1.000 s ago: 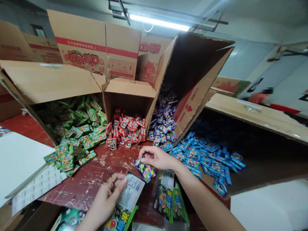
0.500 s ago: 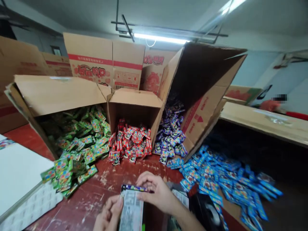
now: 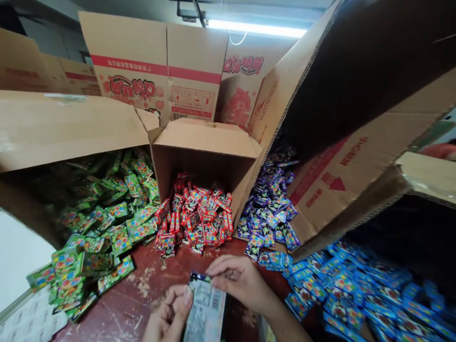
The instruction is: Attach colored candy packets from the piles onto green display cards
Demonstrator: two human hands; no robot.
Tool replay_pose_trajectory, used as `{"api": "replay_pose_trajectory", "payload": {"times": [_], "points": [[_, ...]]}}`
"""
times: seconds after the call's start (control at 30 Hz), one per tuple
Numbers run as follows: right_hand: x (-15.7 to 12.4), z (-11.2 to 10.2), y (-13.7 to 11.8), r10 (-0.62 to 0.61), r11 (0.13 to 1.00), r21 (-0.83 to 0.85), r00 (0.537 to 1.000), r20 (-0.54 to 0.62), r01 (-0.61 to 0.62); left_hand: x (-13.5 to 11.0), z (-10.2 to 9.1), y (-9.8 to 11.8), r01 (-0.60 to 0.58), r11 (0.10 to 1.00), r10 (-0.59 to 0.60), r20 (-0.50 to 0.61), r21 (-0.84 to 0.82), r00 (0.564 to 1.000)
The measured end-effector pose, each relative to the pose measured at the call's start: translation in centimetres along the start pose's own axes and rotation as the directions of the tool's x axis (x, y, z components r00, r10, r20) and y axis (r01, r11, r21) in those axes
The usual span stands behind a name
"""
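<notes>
Open cartons dominate the frame: a tall carton at upper right, a wide carton at left, a small carton at centre. The red table runs along the bottom, with loose green packets at lower left, red packets at centre, purple packets right of centre and blue packets at lower right. At bottom centre, the left hand pinches a printed pouch by its left edge, the right hand pinching its upper right corner. A dark purple packet shows along the pouch's top edge — seemingly partway in, so insertion looks unfinished; what else the pouch contains is hidden.
</notes>
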State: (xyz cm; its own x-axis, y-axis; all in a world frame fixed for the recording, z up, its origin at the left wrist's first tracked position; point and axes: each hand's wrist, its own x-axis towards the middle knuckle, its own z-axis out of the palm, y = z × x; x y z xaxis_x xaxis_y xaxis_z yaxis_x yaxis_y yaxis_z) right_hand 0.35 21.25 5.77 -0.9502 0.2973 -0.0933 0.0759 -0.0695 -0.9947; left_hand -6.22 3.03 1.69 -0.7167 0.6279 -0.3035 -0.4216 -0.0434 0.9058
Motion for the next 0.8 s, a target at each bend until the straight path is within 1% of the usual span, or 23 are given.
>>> {"api": "replay_pose_trajectory", "payload": {"times": [0.07,0.13,0.23,0.3,0.33,0.4,0.43,0.53,0.6,0.67,0.8], "points": [[0.4,-0.3,-0.8,0.024,1.000,-0.002,1.000,0.008,-0.024,0.2,-0.3,1.0,-0.009,1.000,0.009,-0.048,0.000,0.999],[0.3,-0.4,-1.6,0.048,0.997,0.060,0.998,0.042,-0.051,0.0,-0.4,2.1,-0.013,1.000,0.013,-0.087,0.004,0.996],[-0.6,-0.3,-2.6,0.063,0.984,0.161,0.993,0.097,-0.078,-0.8,0.1,3.4,-0.018,1.000,0.018,-0.072,0.004,0.997],[-1.2,-0.3,-3.2,0.092,0.977,0.179,0.987,0.135,-0.116,-1.6,0.7,4.0,-0.034,0.999,0.034,-0.069,0.008,0.997],[-1.5,-0.3,-3.6,0.113,0.975,0.171,0.982,0.154,-0.139,-1.9,1.0,4.3,-0.049,0.999,0.051,-0.087,0.019,0.995],[-1.8,-0.4,-4.4,0.147,0.979,0.118,0.975,0.164,-0.167,-2.3,1.4,4.7,-0.068,0.997,0.073,-0.118,0.043,0.990],[-1.8,-0.4,-4.8,0.150,0.984,0.076,0.978,0.147,-0.162,-2.5,1.6,4.9,-0.067,0.997,0.072,-0.116,0.043,0.991],[-2.0,-0.3,-6.2,0.095,0.995,-0.039,0.994,0.051,-0.093,-2.6,1.7,5.6,-0.056,0.998,0.057,-0.079,0.020,0.995],[-2.0,-0.1,-7.1,0.066,0.994,-0.084,0.997,0.028,-0.063,-2.7,1.6,5.9,-0.094,0.993,0.101,-0.109,0.072,0.989],[-2.1,0.0,-7.8,0.080,0.988,-0.139,0.996,0.046,-0.073,-2.7,1.4,6.1,-0.140,0.978,0.161,-0.135,0.156,0.978],[-1.9,-0.2,-8.1,0.112,0.968,-0.238,0.988,0.109,-0.084,-2.6,0.7,6.1,-0.206,0.945,0.242,-0.117,0.253,0.963]]}}
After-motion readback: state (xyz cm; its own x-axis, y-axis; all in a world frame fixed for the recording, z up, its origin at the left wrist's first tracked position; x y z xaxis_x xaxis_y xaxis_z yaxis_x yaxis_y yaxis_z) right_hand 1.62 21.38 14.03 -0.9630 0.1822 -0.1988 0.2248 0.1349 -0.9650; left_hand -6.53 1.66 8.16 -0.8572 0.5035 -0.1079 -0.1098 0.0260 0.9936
